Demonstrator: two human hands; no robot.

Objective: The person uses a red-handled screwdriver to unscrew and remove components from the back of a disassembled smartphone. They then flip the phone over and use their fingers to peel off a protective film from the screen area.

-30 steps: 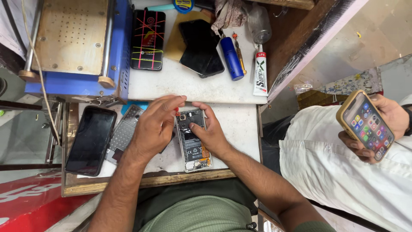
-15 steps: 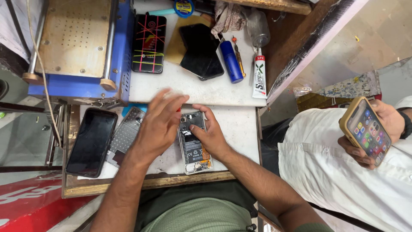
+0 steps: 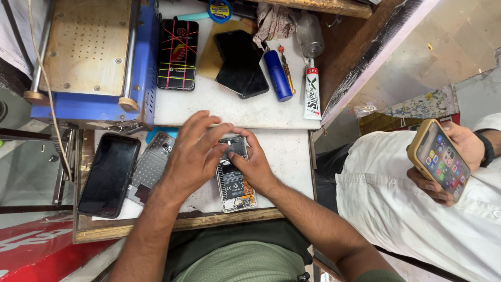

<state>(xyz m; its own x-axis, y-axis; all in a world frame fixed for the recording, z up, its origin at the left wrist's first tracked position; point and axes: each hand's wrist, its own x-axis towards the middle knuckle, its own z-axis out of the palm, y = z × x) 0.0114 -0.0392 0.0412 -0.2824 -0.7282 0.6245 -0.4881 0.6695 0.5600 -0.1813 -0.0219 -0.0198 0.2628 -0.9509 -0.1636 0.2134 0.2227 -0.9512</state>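
Both hands are down on an opened phone (image 3: 235,177) lying back-off on the white surface (image 3: 284,156) just in front of the person. The left hand (image 3: 193,156) lies spread over its upper left edge, fingers wide and pressing flat, while the right hand (image 3: 250,164) pinches narrowly at something small near the top of the exposed board; what sits between those fingertips is too small to tell. It looks like a step of working loose or seating a part inside, which calls for a steady hold and a fine touch. Around it I count one dark phone (image 3: 109,175), one grey back cover (image 3: 148,169), one blue bottle (image 3: 276,75) and one white glue tube (image 3: 312,94). A bystander's hand holds another phone (image 3: 438,159).
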